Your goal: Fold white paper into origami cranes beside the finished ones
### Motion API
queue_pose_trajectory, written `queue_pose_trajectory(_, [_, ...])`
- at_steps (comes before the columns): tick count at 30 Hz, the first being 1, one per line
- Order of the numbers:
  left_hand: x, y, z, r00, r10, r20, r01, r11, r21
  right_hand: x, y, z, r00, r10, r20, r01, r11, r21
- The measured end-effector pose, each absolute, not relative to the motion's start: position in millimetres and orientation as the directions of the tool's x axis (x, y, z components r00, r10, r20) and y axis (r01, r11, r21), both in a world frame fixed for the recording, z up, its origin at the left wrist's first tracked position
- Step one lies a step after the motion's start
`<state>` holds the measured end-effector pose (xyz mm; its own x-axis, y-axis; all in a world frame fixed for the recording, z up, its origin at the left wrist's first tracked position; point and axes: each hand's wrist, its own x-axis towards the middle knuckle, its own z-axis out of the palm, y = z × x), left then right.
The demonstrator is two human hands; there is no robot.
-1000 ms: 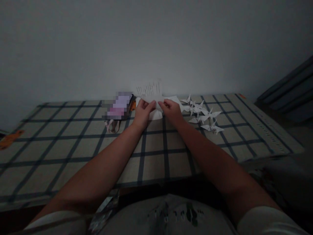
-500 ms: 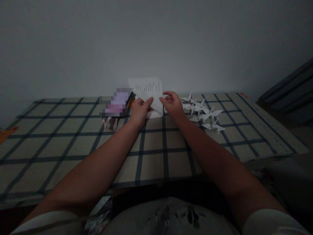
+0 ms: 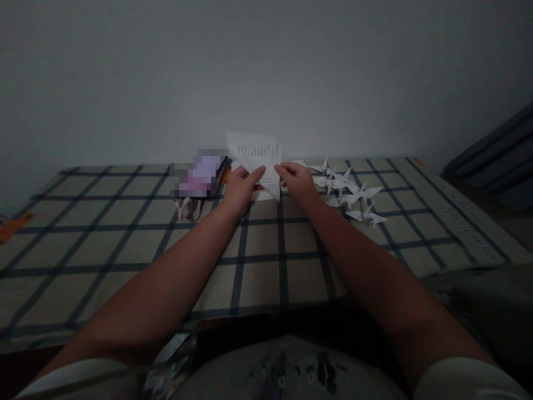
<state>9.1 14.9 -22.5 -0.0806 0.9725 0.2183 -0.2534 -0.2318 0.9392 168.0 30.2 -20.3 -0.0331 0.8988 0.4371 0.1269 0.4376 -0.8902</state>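
Seen from the room: left hand (image 3: 238,193) and right hand (image 3: 300,183) each pinch the paper (image 3: 259,149), twelve o'clock, fingers nearly closed; its print is unreadable. Cranes (image 3: 358,193), three o'clock; cloth lettering (image 3: 468,222) beyond, illegible.

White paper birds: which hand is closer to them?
Right. The right hand is just left of the white paper birds; the left hand is farther away, on the left side of the printed sheet.

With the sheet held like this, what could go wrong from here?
The printed sheet is between the left hand and right hand; an uneven pull might tear or miscrease it.
The paper birds lie close beside the right hand, so a sideways sweep could knock them.
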Motion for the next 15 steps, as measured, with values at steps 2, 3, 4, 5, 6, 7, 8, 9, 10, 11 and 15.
queue_pose_trajectory(2, [8.8,15.6,-23.4,-0.053,0.974,0.221,-0.266,-0.227,0.937,168.3,29.8,-19.0,-0.025,0.916,0.4,0.1,0.401,-0.911])
queue_pose_trajectory(3, [8.7,16.0,-23.9,-0.041,0.974,0.222,-0.274,-0.225,0.935,168.6,29.6,-18.4,-0.024,0.924,0.382,0.088,0.383,-0.92])
queue_pose_trajectory(4, [8.6,16.4,-24.4,-0.032,0.974,0.222,-0.28,-0.222,0.934,168.9,29.5,-18.0,-0.025,0.929,0.368,0.078,0.369,-0.926])
queue_pose_trajectory(5, [8.6,16.6,-24.7,-0.028,0.975,0.221,-0.284,-0.219,0.933,169.2,29.4,-17.7,-0.029,0.932,0.361,0.073,0.362,-0.929])
queue_pose_trajectory(6, [8.6,16.7,-24.8,-0.027,0.976,0.218,-0.287,-0.216,0.933,169.4,29.4,-17.7,-0.033,0.933,0.36,0.072,0.361,-0.93])
queue_pose_trajectory(7, [8.6,16.6,-24.9,-0.029,0.976,0.215,-0.29,-0.214,0.933,169.6,29.4,-17.8,-0.036,0.931,0.363,0.073,0.365,-0.928])
queue_pose_trajectory(8, [8.5,16.4,-24.8,-0.029,0.977,0.213,-0.294,-0.212,0.932,169.6,29.6,-18.0,-0.037,0.929,0.368,0.075,0.37,-0.926])
queue_pose_trajectory(9, [8.3,16.2,-24.7,-0.028,0.977,0.21,-0.3,-0.209,0.931,169.6,29.8,-18.4,-0.036,0.928,0.371,0.076,0.373,-0.925])
queue_pose_trajectory(10, [8.1,16.0,-24.5,-0.024,0.978,0.207,-0.306,-0.204,0.93,169.4,30.0,-18.8,-0.034,0.928,0.372,0.075,0.373,-0.925])
queue_pose_trajectory(11, [7.9,15.7,-24.2,-0.02,0.979,0.202,-0.311,-0.198,0.929,169.3,30.3,-19.1,-0.033,0.928,0.371,0.073,0.372,-0.925])
queue_pose_trajectory(15, [6.6,15.2,-22.5,-0.01,0.983,0.186,-0.307,-0.18,0.934,169.5,30.4,-18.7,-0.03,0.925,0.378,0.08,0.379,-0.922])
